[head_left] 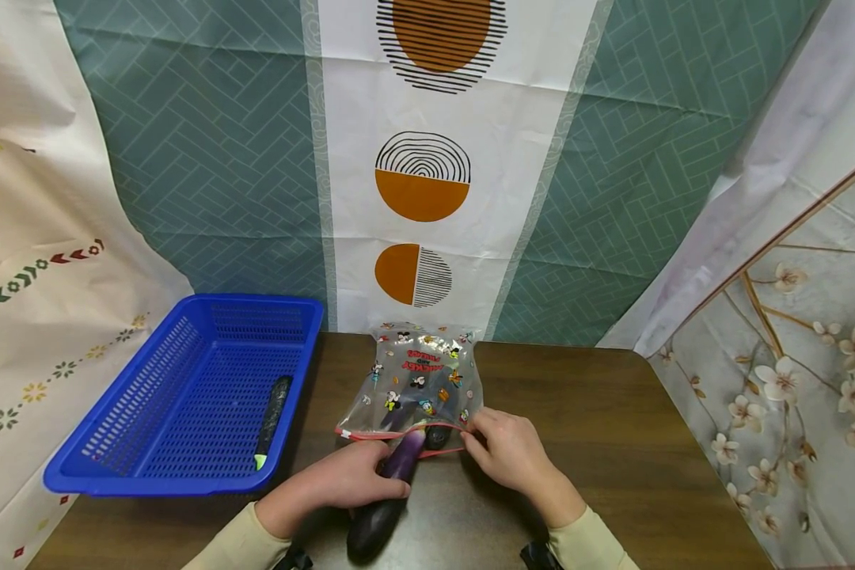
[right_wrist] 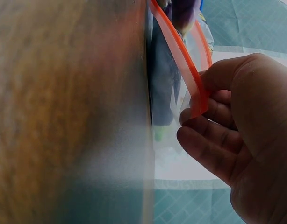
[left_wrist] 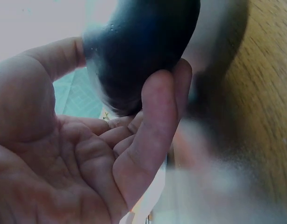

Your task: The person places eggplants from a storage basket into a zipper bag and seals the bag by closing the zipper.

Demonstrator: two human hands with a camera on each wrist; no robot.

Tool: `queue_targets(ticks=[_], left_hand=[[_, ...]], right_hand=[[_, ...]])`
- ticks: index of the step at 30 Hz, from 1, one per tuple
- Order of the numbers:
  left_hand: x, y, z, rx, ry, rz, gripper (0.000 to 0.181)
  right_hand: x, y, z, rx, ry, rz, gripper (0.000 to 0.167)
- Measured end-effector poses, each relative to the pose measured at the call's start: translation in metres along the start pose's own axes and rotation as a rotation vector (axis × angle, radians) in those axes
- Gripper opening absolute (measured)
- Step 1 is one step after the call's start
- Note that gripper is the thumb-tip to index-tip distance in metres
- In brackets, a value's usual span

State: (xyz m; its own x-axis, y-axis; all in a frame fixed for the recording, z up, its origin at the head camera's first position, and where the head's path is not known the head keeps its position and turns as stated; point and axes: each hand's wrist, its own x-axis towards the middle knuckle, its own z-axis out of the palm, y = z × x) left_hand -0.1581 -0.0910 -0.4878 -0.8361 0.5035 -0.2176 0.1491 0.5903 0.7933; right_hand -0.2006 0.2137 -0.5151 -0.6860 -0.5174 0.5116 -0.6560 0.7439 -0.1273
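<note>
A dark purple eggplant lies slantwise, its stem end at the mouth of a clear zip bag printed with cartoon figures. My left hand grips the eggplant from the side; in the left wrist view the thumb and fingers curl round its glossy body. With my right hand I pinch the right corner of the bag's red zip edge. Inside the bag lies another dark, long vegetable with a pale green tip, partly hidden by the plastic.
A blue plastic basket stands on the left of the wooden table. One dark, long vegetable with a green tip leans along its right inner side. A patterned cloth hangs behind the table.
</note>
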Motion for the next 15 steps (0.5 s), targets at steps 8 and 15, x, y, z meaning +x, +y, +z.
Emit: queue_targets(ticks=[8, 15], left_hand=[[-0.0003, 0.0006, 0.0003, -0.02, -0.012, -0.012, 0.024], [-0.0002, 0.0013, 0.0014, -0.035, 0.013, -0.061, 0.028]], right_hand=[[-0.0003, -0.0002, -0.0001, 0.003, -0.003, 0.0, 0.022], [0.0, -0.0008, -0.0003, -0.001, -0.008, 0.005, 0.021]])
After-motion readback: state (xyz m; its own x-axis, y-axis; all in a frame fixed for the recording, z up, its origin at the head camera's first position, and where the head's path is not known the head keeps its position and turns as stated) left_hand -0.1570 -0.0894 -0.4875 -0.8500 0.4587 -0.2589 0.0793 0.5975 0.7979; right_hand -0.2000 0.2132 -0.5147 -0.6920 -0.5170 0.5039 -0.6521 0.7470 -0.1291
